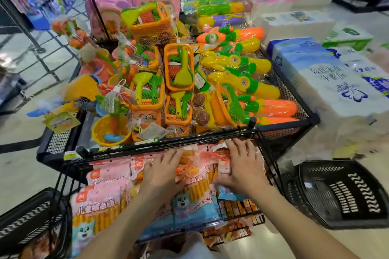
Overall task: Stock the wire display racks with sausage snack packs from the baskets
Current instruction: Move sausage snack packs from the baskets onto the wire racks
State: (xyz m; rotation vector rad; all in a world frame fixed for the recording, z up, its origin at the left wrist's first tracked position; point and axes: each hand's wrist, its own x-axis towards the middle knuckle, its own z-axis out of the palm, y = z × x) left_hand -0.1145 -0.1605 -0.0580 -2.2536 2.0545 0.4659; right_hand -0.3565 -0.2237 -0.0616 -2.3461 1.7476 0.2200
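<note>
Sausage snack packs [96, 214], pink and blue with orange sticks showing, lie stacked in a black wire display rack [235, 225] hung on the front of a mesh bin. My left hand [162, 172] rests flat on a pack [195, 195] in the middle of the rack, fingers spread. My right hand [240, 164] lies on the packs at the rack's right end, fingers spread toward the bin's rail; its thumb side touches a small pack [224, 166]. Whether any finger curls under a pack is hidden.
The black mesh bin [294, 132] behind the rack holds bright plastic beach toys [179, 69] and water guns [242, 82]. A black plastic basket [341, 193] sits on the floor at right, another basket [27, 223] at lower left. Tissue packs [328, 73] are stacked at right.
</note>
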